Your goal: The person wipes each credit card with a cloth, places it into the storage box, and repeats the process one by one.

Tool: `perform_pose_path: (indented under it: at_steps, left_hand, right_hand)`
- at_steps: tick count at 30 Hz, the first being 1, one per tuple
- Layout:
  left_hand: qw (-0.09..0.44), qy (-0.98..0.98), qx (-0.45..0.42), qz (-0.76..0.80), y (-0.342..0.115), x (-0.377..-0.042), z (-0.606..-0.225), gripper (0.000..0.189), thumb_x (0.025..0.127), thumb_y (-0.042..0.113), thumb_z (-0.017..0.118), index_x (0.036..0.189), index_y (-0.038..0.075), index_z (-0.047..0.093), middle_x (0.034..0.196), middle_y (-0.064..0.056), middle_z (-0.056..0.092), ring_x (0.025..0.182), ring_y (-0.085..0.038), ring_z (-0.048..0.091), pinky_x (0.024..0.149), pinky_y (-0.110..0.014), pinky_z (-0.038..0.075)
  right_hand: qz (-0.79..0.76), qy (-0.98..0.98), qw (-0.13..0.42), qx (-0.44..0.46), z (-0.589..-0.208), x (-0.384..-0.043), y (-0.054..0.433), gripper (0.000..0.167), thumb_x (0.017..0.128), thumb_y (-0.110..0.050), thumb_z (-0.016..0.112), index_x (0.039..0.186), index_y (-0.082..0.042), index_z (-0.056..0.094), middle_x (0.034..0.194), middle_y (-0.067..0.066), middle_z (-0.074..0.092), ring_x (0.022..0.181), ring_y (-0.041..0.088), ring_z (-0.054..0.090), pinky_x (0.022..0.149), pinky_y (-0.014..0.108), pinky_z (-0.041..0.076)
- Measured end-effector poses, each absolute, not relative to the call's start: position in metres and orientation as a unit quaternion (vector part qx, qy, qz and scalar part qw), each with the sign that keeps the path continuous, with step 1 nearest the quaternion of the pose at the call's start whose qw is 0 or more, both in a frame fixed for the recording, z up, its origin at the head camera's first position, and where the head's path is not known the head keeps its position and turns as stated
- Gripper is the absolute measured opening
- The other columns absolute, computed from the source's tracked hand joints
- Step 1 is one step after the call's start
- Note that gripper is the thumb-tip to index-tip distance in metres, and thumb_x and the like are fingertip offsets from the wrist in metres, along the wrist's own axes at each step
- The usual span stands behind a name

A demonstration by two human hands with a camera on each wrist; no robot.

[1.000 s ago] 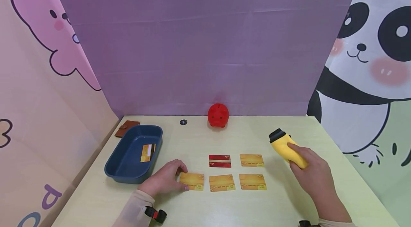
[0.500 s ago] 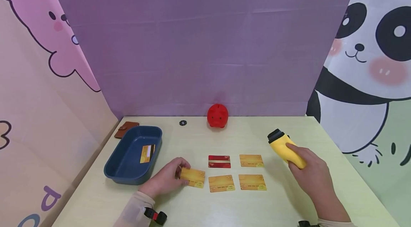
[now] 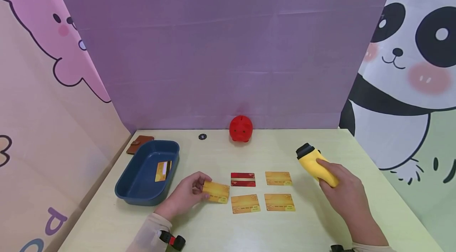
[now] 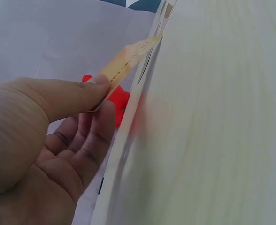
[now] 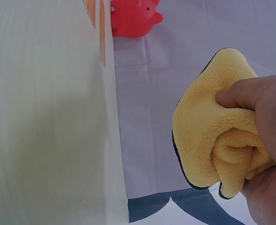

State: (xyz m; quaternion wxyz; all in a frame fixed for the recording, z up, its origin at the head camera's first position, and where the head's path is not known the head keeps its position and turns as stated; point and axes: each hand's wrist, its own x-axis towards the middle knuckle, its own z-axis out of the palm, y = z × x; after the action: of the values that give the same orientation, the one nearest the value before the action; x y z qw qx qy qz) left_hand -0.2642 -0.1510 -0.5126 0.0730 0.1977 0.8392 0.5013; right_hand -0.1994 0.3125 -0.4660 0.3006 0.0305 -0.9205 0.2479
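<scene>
My left hand (image 3: 187, 192) pinches a gold bank card (image 3: 216, 192) by its left edge, between thumb and fingers. In the left wrist view, that card (image 4: 128, 60) is tilted and off the table. To the right, my right hand (image 3: 349, 190) grips a bundled yellow cloth (image 3: 315, 163) with dark edging, held above the table. Its fluffy pile shows in the right wrist view, with the thumb pressing on the cloth (image 5: 199, 126). On the table between the hands lie a red card (image 3: 243, 179) and three gold ones, including a front card (image 3: 246, 203).
A blue tray (image 3: 124, 194) at the left has a gold card (image 3: 163, 171) inside. Behind it lies a brown wallet (image 3: 140, 144). Along the table's back edge are a small dark disc (image 3: 202, 136) and a red piggy bank (image 3: 240, 128).
My left hand has lifted the gold card off the table, raising it a little away from me and to the right. The right hand with the cloth has hardly moved.
</scene>
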Motion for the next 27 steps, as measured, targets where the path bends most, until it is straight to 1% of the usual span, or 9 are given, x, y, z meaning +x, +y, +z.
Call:
perform_pose_path:
  at_steps: [3,8,12,17,23,27]
  left_hand:
    - [0.066,0.827,0.185,0.526,-0.152,-0.265,-0.513,0.045,0.088,0.0,0.083,0.128,0.01,0.064,0.109,-0.004,0.063,0.099,-0.023,0.06,0.082,-0.022,0.057]
    - [0.049,0.8,0.165,0.574,-0.151,-0.267,-0.513,0.048,0.086,0.001,0.085,0.129,0.004,0.065,0.107,-0.008,0.066,0.098,-0.025,0.063,0.08,-0.024,0.059]
    - [0.025,0.787,0.154,0.597,-0.149,-0.266,-0.51,0.045,0.087,0.002,0.085,0.128,0.008,0.068,0.106,-0.008,0.068,0.097,-0.023,0.066,0.077,-0.025,0.06]
    - [-0.003,0.76,0.154,0.631,-0.147,-0.262,-0.503,0.043,0.089,-0.004,0.08,0.128,0.009,0.069,0.108,-0.012,0.069,0.096,-0.024,0.067,0.077,-0.026,0.062]
    - [0.012,0.734,0.143,0.664,-0.144,-0.26,-0.5,0.041,0.094,-0.007,0.073,0.131,0.009,0.067,0.115,-0.014,0.069,0.102,-0.026,0.067,0.083,-0.03,0.063]
    - [0.025,0.711,0.151,0.686,-0.141,-0.259,-0.499,0.041,0.097,-0.008,0.069,0.134,0.008,0.065,0.119,-0.017,0.066,0.104,-0.028,0.066,0.085,-0.036,0.064]
  right_hand:
    - [0.25,-0.921,0.299,0.029,-0.466,-0.199,0.312,0.062,0.08,0.004,0.082,0.137,-0.015,0.069,0.122,0.017,0.07,0.107,0.045,0.066,0.087,0.064,0.053]
    - [0.252,-0.918,0.303,0.032,-0.466,-0.199,0.312,0.061,0.08,0.005,0.082,0.137,-0.015,0.069,0.121,0.016,0.071,0.107,0.044,0.066,0.088,0.063,0.053]
    - [0.255,-0.919,0.3,0.033,-0.466,-0.199,0.31,0.062,0.08,0.005,0.082,0.137,-0.015,0.069,0.123,0.016,0.07,0.107,0.044,0.066,0.088,0.063,0.053]
    - [0.257,-0.917,0.302,0.042,-0.465,-0.2,0.307,0.061,0.08,0.004,0.082,0.137,-0.015,0.069,0.122,0.015,0.071,0.105,0.042,0.067,0.086,0.062,0.054]
    - [0.262,-0.916,0.3,0.045,-0.466,-0.2,0.304,0.06,0.081,0.004,0.082,0.136,-0.015,0.07,0.122,0.015,0.071,0.105,0.041,0.067,0.087,0.061,0.055]
    - [0.268,-0.914,0.3,0.048,-0.466,-0.2,0.301,0.061,0.08,0.005,0.082,0.136,-0.016,0.07,0.123,0.014,0.071,0.105,0.041,0.067,0.086,0.06,0.054]
